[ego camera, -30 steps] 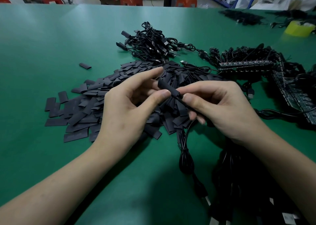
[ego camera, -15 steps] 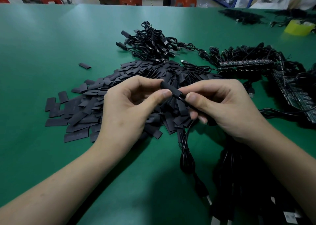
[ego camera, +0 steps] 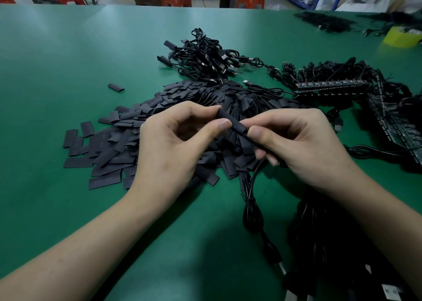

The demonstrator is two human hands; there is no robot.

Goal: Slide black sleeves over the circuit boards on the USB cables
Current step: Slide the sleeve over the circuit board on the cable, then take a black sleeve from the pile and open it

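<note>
bench (ego camera: 57, 53): green and flat, and it carries everything here.
stray sleeve (ego camera: 116, 87): one flat black piece lying alone, left of the rest and well apart from the pile.
sleeve pile (ego camera: 107, 152): a broad heap of flat black sleeves spreading from the left to under both hands.
left hand (ego camera: 169, 145): raised over the pile. Its fingers (ego camera: 196, 108) are clamped on the upper end of the held sleeve, thumb tip against index tip, with the others curled under.
held sleeve (ego camera: 237, 127): a black tube in the air between the two hands, slanting down to the right. What is inside it cannot be seen.
right hand (ego camera: 303, 145): thumb and curled fingers (ego camera: 259, 133) are clamped on the USB cable just beside the sleeve's lower end.
USB cable (ego camera: 252, 207): hangs from the right hand in a loose bunched loop that reaches the bench, with the plug lying near the bottom edge.
cable bundle (ego camera: 205, 56): behind the pile, tangled, with sleeved ends sticking out at its left.
circuit board strips (ego camera: 328, 87): rows of boards to the right among black cables.
cable heap (ego camera: 331, 243): a dark mass under the right forearm.
tape roll (ego camera: 402, 36): yellow, at the far right back.
</note>
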